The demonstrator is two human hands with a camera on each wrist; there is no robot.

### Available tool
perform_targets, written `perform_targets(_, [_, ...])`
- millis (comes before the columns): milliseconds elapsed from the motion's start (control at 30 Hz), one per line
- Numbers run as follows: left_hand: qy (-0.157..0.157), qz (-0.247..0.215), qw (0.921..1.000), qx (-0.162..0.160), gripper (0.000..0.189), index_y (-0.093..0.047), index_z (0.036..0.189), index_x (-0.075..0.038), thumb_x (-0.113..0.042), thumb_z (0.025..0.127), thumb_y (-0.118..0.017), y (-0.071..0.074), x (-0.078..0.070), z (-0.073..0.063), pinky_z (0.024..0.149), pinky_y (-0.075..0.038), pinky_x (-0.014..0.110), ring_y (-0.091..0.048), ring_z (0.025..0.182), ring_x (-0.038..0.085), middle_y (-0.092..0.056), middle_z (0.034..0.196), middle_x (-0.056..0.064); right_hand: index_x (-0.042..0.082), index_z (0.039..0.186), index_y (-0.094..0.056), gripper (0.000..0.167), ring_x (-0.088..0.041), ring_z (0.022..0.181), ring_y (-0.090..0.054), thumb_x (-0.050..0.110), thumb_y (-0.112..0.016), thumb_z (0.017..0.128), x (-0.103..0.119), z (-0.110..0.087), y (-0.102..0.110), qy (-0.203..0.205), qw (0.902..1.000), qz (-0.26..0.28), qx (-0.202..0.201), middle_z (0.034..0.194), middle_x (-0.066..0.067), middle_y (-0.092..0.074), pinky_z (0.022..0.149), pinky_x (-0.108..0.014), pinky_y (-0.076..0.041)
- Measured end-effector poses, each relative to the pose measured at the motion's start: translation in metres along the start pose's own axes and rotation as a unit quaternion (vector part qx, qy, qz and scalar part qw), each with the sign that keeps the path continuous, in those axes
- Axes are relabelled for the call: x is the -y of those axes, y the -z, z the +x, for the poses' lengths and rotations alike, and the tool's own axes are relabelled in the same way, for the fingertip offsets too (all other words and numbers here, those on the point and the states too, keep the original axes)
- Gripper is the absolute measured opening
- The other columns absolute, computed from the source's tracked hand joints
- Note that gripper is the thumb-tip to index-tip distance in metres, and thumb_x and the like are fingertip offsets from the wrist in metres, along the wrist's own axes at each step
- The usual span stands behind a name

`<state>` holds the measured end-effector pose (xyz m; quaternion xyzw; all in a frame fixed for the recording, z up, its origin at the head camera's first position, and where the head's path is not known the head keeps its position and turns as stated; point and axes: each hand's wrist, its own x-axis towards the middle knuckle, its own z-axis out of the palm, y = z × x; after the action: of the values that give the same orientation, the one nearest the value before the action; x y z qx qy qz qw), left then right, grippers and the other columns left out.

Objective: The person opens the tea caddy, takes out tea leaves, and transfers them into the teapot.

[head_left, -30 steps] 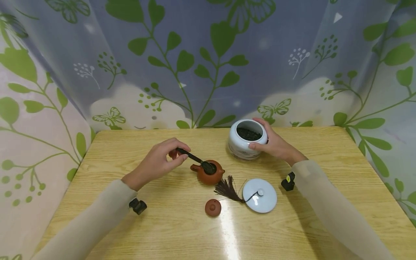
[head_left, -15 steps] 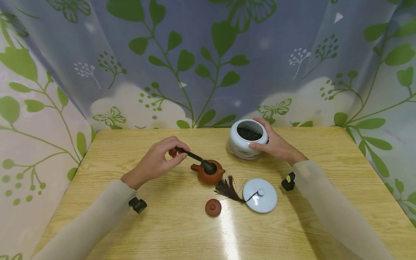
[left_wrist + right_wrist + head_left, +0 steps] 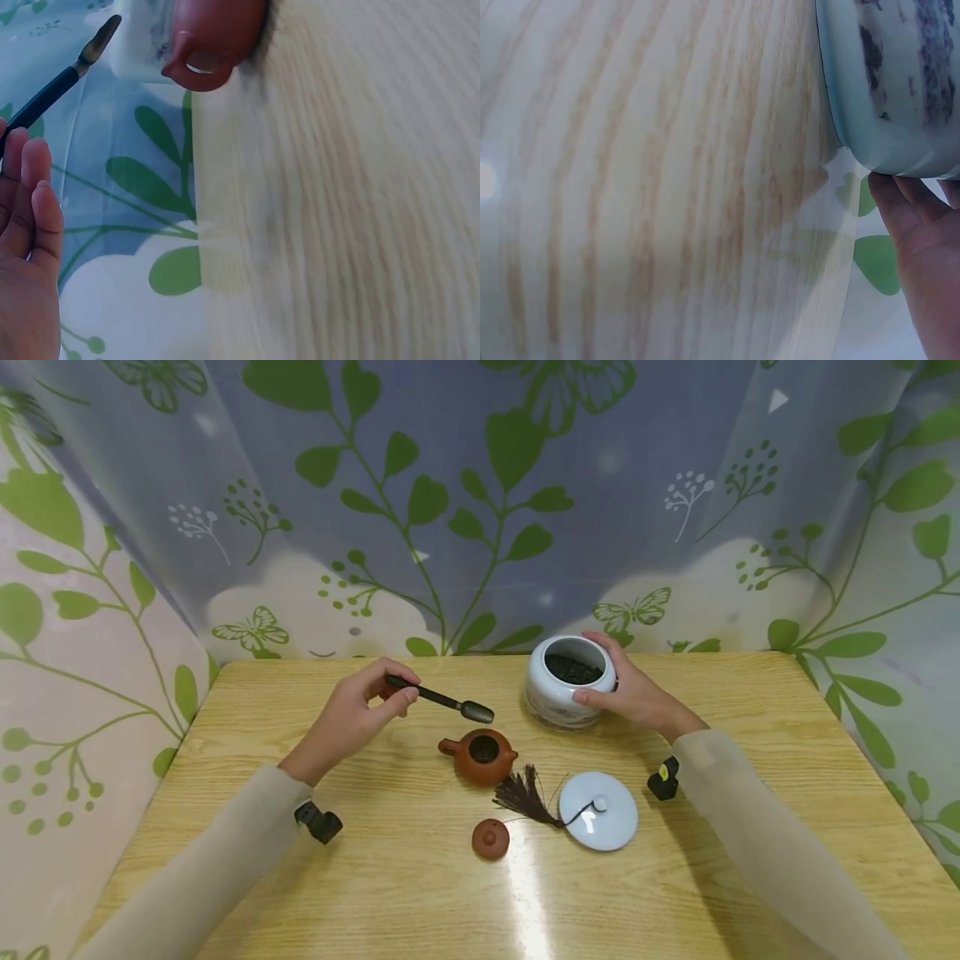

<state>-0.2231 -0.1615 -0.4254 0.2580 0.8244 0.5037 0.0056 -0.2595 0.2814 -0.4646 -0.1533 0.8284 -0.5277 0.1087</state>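
With your left hand (image 3: pixel 348 706) you pinch the black scoop (image 3: pixel 442 700) by its handle, between thumb and fingers, its head held just beyond the teapot (image 3: pixel 482 772); whether anything lies in that head is hard to make out. Your right hand (image 3: pixel 637 693) grips the white jar (image 3: pixel 562 700), beyond and to the right of the teapot, its other fingers partly hidden behind the jar. The left wrist view cuts off your left hand and the teapot; the right wrist view crops the jar. The teapot's dark contents (image 3: pixel 483 748) are too small to tell apart. On the teapot's near side lies the red lid (image 3: pixel 491 839); to its near right, the white lid (image 3: pixel 611 827) and the tassel (image 3: pixel 527 797), touching the teapot or not, you cannot tell
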Motion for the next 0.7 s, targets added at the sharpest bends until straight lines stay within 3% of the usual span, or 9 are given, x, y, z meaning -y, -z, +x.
perform_targets(233, [0.007, -0.059, 0.9981, -0.020, 0.023, -0.068, 0.129, -0.009, -0.023, 0.110, -0.069, -0.010, -0.005, 0.017, 0.079, -0.056, 0.033, -0.069, 0.087, 0.023, -0.072, 0.107, 0.007, 0.027, 0.175, -0.011, 0.102, -0.039, 0.156, -0.037, 0.018, -0.079, 0.100, 0.000, 0.000, 0.000, 0.004, 1.0000, 0.003, 0.003, 0.172, -0.015, -0.032, 0.128, -0.064, -0.025])
perform_targets(467, [-0.017, -0.112, 0.9928, -0.038, 0.025, -0.067, 0.131, -0.005, -0.018, 0.111, -0.067, -0.027, -0.015, 0.037, 0.081, -0.058, 0.032, -0.068, 0.090, 0.031, -0.070, 0.109, 0.009, 0.028, 0.175, -0.012, 0.101, -0.039, 0.155, -0.038, 0.017, -0.079, 0.100, 0.000, 0.001, -0.001, 0.004, 1.0000, 0.002, 0.003, 0.171, -0.015, -0.032, 0.127, -0.064, -0.027])
perform_targets(567, [-0.028, -0.115, 0.9920, -0.042, 0.027, -0.066, 0.134, -0.004, -0.019, 0.112, -0.066, -0.035, -0.021, 0.049, 0.078, -0.055, 0.032, -0.066, 0.091, 0.035, -0.069, 0.108, 0.008, 0.028, 0.175, -0.011, 0.101, -0.040, 0.154, -0.040, 0.016, -0.079, 0.100, 0.000, 0.001, -0.001, 0.003, 1.0000, 0.002, 0.003, 0.171, -0.016, -0.033, 0.125, -0.063, -0.029])
perform_targets(700, [-0.038, -0.092, 0.9943, -0.038, 0.030, -0.066, 0.136, -0.007, -0.025, 0.113, -0.064, -0.047, -0.029, 0.065, 0.072, -0.049, 0.034, -0.066, 0.090, 0.030, -0.069, 0.105, 0.006, 0.027, 0.175, -0.011, 0.101, -0.039, 0.152, -0.043, 0.017, -0.078, 0.101, 0.000, 0.001, -0.001, 0.000, 1.0000, 0.001, 0.002, 0.170, -0.016, -0.033, 0.124, -0.061, -0.032])
